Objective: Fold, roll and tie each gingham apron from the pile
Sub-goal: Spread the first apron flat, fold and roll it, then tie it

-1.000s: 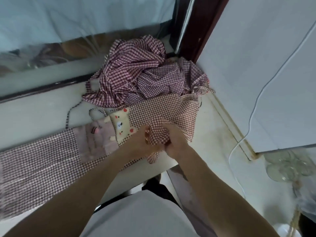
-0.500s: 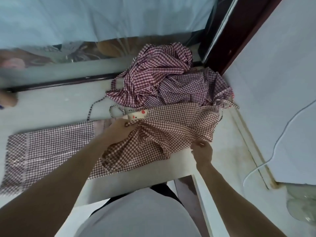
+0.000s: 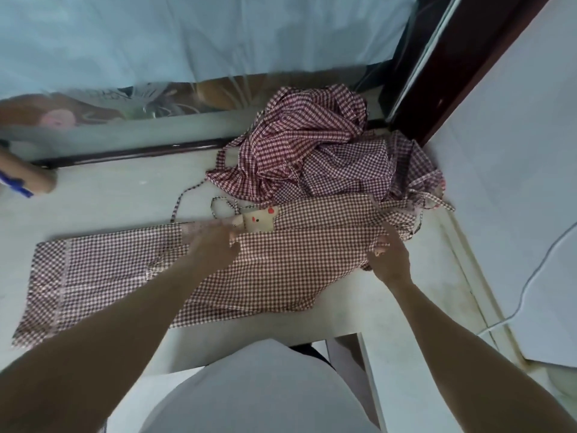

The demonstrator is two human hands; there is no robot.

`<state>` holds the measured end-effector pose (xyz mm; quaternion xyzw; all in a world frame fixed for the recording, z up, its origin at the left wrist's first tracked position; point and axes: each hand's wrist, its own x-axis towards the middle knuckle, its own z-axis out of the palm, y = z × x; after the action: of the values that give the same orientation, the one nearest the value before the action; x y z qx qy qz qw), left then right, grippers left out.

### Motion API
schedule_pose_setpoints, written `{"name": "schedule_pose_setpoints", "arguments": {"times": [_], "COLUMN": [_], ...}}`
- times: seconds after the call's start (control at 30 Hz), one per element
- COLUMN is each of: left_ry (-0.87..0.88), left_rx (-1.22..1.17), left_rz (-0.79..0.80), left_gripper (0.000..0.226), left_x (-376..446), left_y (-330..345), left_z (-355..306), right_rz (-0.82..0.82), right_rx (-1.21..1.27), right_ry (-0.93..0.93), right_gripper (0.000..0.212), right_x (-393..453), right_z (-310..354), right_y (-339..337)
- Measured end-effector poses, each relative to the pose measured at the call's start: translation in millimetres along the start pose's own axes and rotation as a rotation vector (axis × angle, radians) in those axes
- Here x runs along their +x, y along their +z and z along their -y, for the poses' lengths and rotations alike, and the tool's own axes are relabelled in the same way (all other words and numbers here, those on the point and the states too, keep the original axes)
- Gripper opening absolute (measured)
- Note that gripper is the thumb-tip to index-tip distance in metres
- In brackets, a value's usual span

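The apron [image 3: 274, 270], thin red-and-white gingham with a cream animal patch [image 3: 260, 219] near its top, lies spread flat on the pale bench [image 3: 103, 195], just in front of the crumpled pile [image 3: 315, 151]. The left hand [image 3: 215, 245] rests on the apron beside the patch, blurred, its fingers seemingly flat. The right hand [image 3: 388, 256] pinches the apron's right edge.

Left hand [image 3: 215, 245] motion-blurred, grip unclear; roll [image 3: 28, 179] cut off at left edge.
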<state>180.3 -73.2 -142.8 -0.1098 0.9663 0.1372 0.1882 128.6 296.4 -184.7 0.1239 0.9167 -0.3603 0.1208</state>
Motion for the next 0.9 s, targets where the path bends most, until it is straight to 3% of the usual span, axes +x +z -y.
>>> {"name": "schedule_pose_setpoints", "arguments": {"times": [0.1, 0.23, 0.37, 0.47, 0.53, 0.63, 0.73, 0.9], "left_ry": [0.14, 0.18, 0.013, -0.102, -0.145, -0.192, -0.255, -0.34], "left_rx": [-0.057, 0.01, 0.038, 0.053, 0.045, 0.013, -0.003, -0.008], "left_rz": [0.112, 0.326, 0.503, 0.578, 0.603, 0.607, 0.578, 0.531], "left_gripper": [0.045, 0.076, 0.086, 0.092, 0.093, 0.092, 0.089, 0.089], "left_x": [-4, 4, 15, 16, 18, 24, 27, 21], "left_y": [25, 51, 68, 75, 80, 86, 90, 90], "left_z": [-40, -60, -59, -57, -59, -61, -61, -54], "right_rz": [0.038, 0.155, 0.252, 0.341, 0.47, 0.612, 0.583, 0.435], "right_rx": [-0.074, -0.273, -0.62, -0.837, -0.854, -0.799, -0.738, -0.642], "right_ry": [-0.1, -0.121, -0.07, -0.227, -0.277, -0.198, -0.186, -0.227], "right_gripper": [0.078, 0.085, 0.043, 0.029, 0.033, 0.033, 0.02, 0.052], "right_x": [9, 34, 56, 73, 88, 104, 125, 143], "right_z": [8, 2, 1, -3, -9, -5, -7, -9], "right_y": [-10, -25, -46, -59, -67, -78, -87, -87]}}
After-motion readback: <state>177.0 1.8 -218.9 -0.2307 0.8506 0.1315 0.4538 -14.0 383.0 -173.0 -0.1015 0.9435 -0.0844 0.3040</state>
